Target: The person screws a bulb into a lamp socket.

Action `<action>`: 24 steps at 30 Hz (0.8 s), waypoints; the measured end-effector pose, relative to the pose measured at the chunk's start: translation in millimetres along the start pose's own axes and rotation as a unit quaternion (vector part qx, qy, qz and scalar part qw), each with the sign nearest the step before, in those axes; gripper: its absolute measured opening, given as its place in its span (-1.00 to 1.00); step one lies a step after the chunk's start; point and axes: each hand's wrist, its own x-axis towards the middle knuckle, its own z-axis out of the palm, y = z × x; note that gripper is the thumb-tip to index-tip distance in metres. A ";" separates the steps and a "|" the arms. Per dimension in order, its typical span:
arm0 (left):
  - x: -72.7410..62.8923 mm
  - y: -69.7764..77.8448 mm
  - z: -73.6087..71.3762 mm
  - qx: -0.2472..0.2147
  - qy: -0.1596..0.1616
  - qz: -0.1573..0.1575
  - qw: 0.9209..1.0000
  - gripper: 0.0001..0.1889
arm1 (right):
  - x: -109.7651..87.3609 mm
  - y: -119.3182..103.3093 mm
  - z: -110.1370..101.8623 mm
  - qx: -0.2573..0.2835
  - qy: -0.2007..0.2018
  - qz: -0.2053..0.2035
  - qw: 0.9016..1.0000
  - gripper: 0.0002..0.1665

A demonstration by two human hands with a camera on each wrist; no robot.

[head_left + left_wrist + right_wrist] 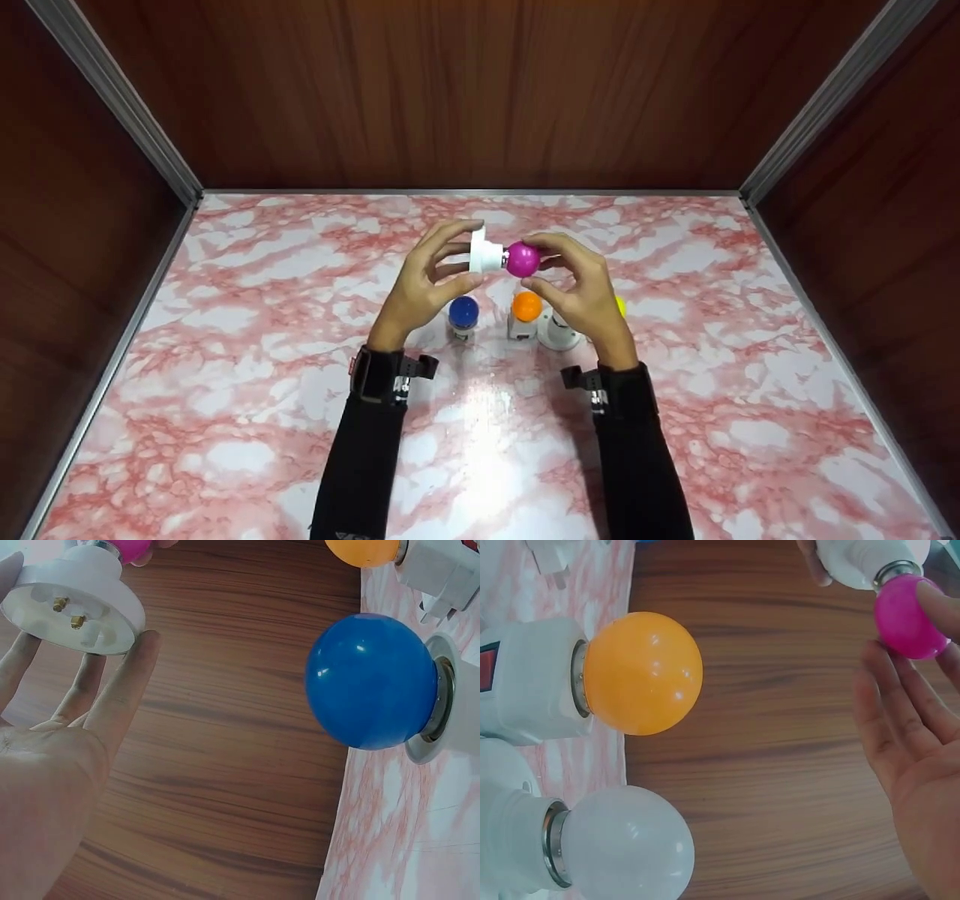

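Observation:
My left hand [420, 289] grips a white bulb holder [487, 257] by its wide round base, thumb on the near side and fingers on the far side. In the left wrist view the holder's hollow underside shows brass terminals [77, 621]. My right hand [581, 289] pinches a magenta light bulb [523, 259] between thumb and fingertips. The bulb lies sideways, in line with the holder. Its silvery metal cap [897, 571] is at the holder's mouth, with part of the metal still showing. Both things are held up above the marbled table.
Below the hands stand a blue bulb [464, 311], an orange bulb [527, 306] on a switched plug-in holder [536, 679], and a white bulb [630, 847] in a round base. A yellow bulb [621, 306] is mostly hidden behind my right hand. Brown wood-grain panels [480, 97] enclose the table.

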 end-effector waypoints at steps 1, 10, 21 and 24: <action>-0.2 -0.3 0.0 0.000 0.000 -0.001 1.000 -0.33 | 0.0 -0.3 -0.1 -0.002 -0.002 0.004 1.000 -0.43; 1.0 -2.4 1.0 0.009 0.006 0.001 1.000 -0.33 | 0.8 1.3 0.7 -0.016 -0.004 0.014 1.000 -0.44; 0.2 -3.9 0.6 0.017 0.012 -0.009 1.000 -0.33 | 3.7 1.8 7.3 0.003 0.009 -0.014 1.000 -0.38; 0.4 -3.3 0.4 0.015 0.009 -0.003 1.000 -0.32 | 4.7 1.7 7.8 0.013 0.009 -0.019 1.000 -0.41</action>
